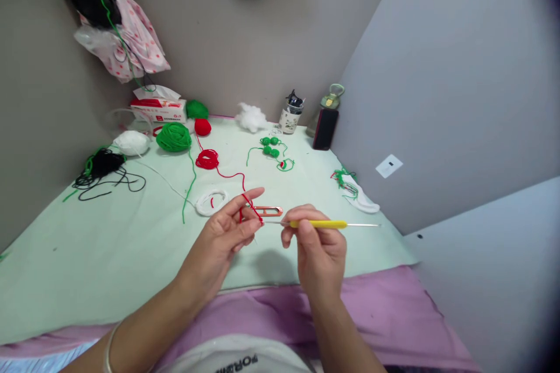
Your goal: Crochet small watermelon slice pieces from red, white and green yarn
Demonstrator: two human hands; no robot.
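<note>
While the head view holds both hands near the centre of the frame, entries run as follows: left hand (230, 230), thumb and fingers pinched together on red yarn (252, 204), one strand crossing the extended index finger; right hand (321, 247), just right of centre, fingers closed round a yellow-handled hook (324, 224), held nearly level, its thin metal end pointing left to the red yarn at the left fingertips. Orange tool (273, 211), on the table behind the left hand, partly hidden by it. Coil of white yarn (201, 204), just left of that hand. Red coil (207, 159), above it in the frame, strand trailing down to the left hand. Green yarn ball (174, 137) and white yarn ball (132, 143), left of the red coil; tangle of black yarn (102, 163), farther left. Small green pieces (270, 147), above centre. White stuffing (251, 118), upper centre, left of a jar (290, 121). Dark phone (326, 129), upper right of centre, upright against a bottle (331, 100)
</note>
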